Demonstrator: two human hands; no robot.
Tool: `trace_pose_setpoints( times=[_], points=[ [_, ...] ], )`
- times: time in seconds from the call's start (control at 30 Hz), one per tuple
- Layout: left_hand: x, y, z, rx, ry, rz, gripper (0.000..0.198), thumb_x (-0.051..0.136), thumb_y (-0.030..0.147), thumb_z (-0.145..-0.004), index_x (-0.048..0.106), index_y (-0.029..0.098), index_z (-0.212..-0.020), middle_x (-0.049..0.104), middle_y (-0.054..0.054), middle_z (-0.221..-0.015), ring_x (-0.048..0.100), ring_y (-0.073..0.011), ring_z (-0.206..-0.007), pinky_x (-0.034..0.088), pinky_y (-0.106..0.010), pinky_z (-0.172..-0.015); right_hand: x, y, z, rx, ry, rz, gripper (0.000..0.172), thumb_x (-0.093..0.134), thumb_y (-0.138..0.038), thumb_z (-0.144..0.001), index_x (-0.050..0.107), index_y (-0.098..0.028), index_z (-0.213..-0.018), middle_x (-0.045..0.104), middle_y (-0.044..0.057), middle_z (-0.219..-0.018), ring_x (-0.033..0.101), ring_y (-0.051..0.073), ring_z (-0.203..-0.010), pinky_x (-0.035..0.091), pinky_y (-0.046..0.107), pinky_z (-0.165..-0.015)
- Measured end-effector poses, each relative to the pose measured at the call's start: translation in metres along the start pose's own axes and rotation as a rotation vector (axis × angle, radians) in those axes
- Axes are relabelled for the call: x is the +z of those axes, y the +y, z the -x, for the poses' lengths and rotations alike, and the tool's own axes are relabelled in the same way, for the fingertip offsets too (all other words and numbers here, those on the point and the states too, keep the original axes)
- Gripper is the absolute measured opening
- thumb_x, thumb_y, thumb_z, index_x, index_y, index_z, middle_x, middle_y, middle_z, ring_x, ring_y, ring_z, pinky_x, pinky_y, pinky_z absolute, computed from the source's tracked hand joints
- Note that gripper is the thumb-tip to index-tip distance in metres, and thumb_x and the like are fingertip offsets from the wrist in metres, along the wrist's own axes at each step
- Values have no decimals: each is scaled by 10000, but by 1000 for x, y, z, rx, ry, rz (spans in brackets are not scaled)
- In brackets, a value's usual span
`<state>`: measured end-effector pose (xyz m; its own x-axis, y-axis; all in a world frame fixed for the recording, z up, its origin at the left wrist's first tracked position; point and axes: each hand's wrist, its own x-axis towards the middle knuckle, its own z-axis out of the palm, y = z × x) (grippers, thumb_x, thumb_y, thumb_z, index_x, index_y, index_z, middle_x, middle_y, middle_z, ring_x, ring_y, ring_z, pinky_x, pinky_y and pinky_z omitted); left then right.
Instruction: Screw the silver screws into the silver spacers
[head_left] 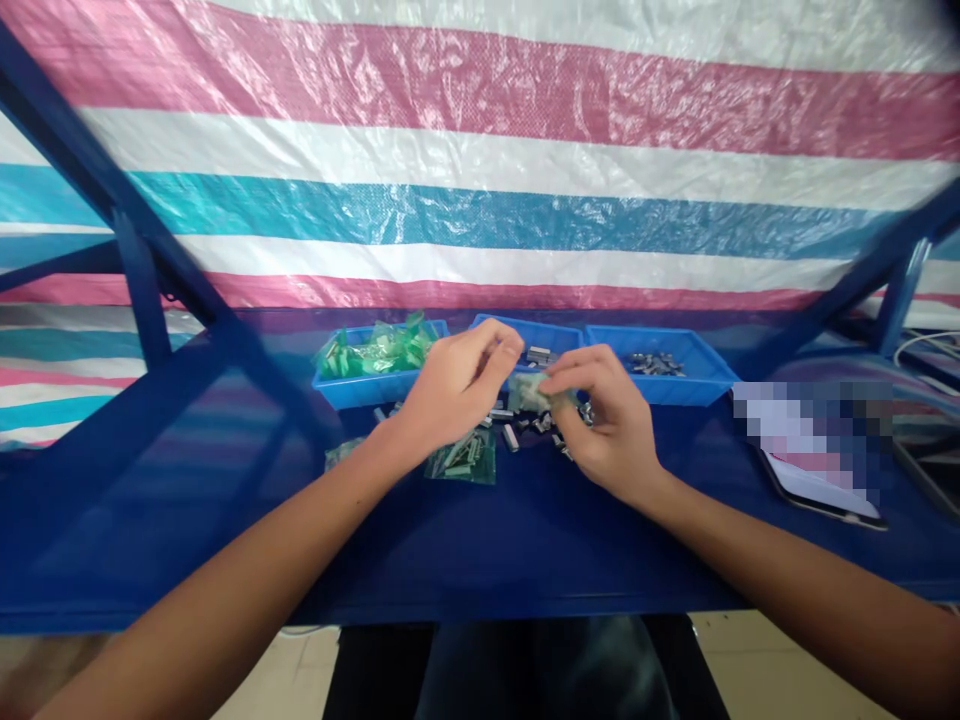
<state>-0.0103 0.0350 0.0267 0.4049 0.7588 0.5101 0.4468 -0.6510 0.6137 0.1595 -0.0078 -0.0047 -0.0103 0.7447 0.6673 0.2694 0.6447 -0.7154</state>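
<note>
My right hand (609,425) pinches a small clear plastic bag (529,392) with something pale inside it. To the left of the bag, my left hand (466,385) has its thumb and fingers pressed together; whatever may be between them is too small to make out. Beneath the hands lie loose small metal parts (511,437), silvery and dark. A green-tinted bag of small metal pieces (463,457) rests on the table just below my left hand. Another such bag (341,453) is partly covered by my left forearm.
Three blue bins stand along the back: a left bin (352,392) of green plastic bags, a middle bin (555,329) with metal parts, and a right bin (701,375) with small metal pieces. A tablet-like device (817,480) lies at right on the blue table (495,560). Striped sheeting (480,210) hangs behind.
</note>
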Motion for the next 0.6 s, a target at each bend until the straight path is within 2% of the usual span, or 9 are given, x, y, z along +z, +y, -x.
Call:
trace_pose_setpoints(
  times=[0.07,0.1,0.17,0.27,0.33,0.4,0.43,0.5,0.6],
  points=[
    [7,5,2,-175,-145,303,373,380,485,-930,606,193,-982,500,24,-607,470,-103,-536,375,-242,-522,-2,1,0,-259,11,210,174,561,-98,-775,644,-247,-810,516,49,-980,561,195,-991,492,394,-836],
    [10,6,2,-236,-200,435,356,423,486,-914,609,190,-980,483,31,-596,462,-96,-525,368,-232,-504,-3,1,0,-316,11,261,192,548,-89,-780,649,-252,-799,490,55,-1017,543,204,-1036,490,402,-852],
    [13,5,1,-290,-236,625,276,545,432,-862,620,182,-954,494,33,-608,459,-82,-524,362,-216,-496,-2,2,0,-330,2,286,199,529,-93,-792,644,-255,-793,446,60,-1083,507,219,-1114,488,413,-882],
    [12,0,-2,-268,-85,730,214,643,350,-796,627,183,-929,542,29,-659,476,-74,-554,379,-214,-530,1,5,0,-188,-9,167,232,526,-137,-808,600,-273,-981,435,69,-1149,514,214,-1124,506,402,-877],
    [12,-4,-4,-247,39,719,214,668,332,-771,621,185,-919,571,26,-698,503,-77,-597,404,-218,-572,4,7,1,-30,-39,16,412,550,-176,-802,465,-285,-1191,447,75,-1177,566,188,-1044,529,374,-834],
    [12,-9,-6,-240,96,692,208,681,303,-751,611,179,-902,589,24,-729,526,-80,-643,427,-222,-621,6,10,1,94,-101,-109,540,584,-214,-787,352,-275,-1270,492,62,-1119,609,164,-934,540,350,-789],
    [13,-10,-6,-239,95,687,200,681,286,-746,606,176,-895,595,21,-745,537,-81,-666,435,-223,-646,8,10,1,136,-126,-132,527,600,-231,-781,360,-261,-1250,522,47,-1058,619,158,-889,541,342,-774],
    [15,-12,-5,-231,71,685,183,665,258,-747,597,173,-895,610,11,-789,557,-85,-710,448,-228,-688,10,11,0,189,-135,-113,387,609,-263,-787,442,-231,-1135,566,15,-913,623,150,-802,536,326,-738],
    [13,-9,-4,-177,39,573,156,608,256,-784,584,169,-911,635,-21,-878,586,-111,-780,472,-255,-732,11,11,-2,237,-76,-21,204,590,-284,-805,515,-208,-978,591,-1,-800,603,136,-705,520,314,-700]
  ],
)
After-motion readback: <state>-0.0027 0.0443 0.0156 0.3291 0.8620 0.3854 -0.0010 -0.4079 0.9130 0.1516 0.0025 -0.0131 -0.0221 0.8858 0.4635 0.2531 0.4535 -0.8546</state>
